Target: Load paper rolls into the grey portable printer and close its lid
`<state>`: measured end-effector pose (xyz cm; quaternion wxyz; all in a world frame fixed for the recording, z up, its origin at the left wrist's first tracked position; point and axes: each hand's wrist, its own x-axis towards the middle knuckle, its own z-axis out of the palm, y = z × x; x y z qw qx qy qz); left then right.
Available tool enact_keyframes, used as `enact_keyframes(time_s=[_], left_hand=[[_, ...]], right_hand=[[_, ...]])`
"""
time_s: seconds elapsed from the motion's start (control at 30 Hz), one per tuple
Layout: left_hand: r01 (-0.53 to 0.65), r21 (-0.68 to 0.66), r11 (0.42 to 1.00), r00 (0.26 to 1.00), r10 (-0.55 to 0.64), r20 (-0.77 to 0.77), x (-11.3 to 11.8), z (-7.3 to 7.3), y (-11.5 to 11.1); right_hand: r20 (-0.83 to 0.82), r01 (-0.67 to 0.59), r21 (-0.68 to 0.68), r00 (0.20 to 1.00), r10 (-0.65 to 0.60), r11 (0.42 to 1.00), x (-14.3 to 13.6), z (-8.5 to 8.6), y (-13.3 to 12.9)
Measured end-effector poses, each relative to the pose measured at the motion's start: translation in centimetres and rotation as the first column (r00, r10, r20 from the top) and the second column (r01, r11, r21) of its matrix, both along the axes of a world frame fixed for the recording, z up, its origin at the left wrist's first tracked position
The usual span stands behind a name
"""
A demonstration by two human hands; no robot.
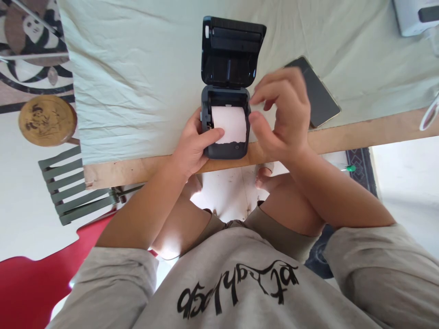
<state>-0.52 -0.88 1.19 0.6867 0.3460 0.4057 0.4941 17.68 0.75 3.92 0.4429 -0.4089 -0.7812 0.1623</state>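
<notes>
From where I stand, the person's left hand point(197, 144) is clamped on the left side of a small dark plastic device with rounded corners point(224, 151), its thumb pressing on the white paper roll point(231, 125) inside. The device lies between the two hands, at the near edge of a table draped in pale green cloth point(137, 91). The right hand point(286, 112) is raised at the device's right side, thumb and fingertips apart; I cannot tell whether they touch the casing.

The glossy black lid point(229, 55) stands open at the far end, a small white piece at its upper left. The paper's near edge is ragged, and a round button sits below it, towards the right.

The left fingertips are hidden by the device. The right fingers look blurred and cover part of a flat dark rectangular tablet point(318, 96). Farther right, a white appliance point(409, 18) is cut off.
</notes>
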Motion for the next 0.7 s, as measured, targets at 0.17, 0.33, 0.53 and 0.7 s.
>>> enact_keyframes(time_s=[0.17, 0.33, 0.53, 0.7], left_hand=[[0.008, 0.059, 0.998, 1.000, -0.010, 0.028, -0.1, -0.1, 0.0], [-0.005, 0.074, 0.997, 0.997, 0.000, 0.080, 0.1, 0.0, 0.0], [0.005, 0.071, 0.997, 1.000, -0.007, 0.030, 0.1, 0.1, 0.0], [0.038, 0.053, 0.998, 0.999, -0.037, -0.016, -0.1, 0.1, 0.0]], right_hand=[[-0.020, 0.031, -0.208, 0.999, -0.036, 0.978, 0.5, 0.5, 0.4], [0.160, -0.058, -0.184, 0.983, 0.088, 0.981, 0.6, -0.1, 0.8], [0.167, -0.099, -0.175, 0.977, 0.129, 0.980, 0.6, -0.5, 0.8], [-0.024, -0.119, -0.113, 0.993, 0.117, 0.986, 0.7, -0.3, 0.9]])
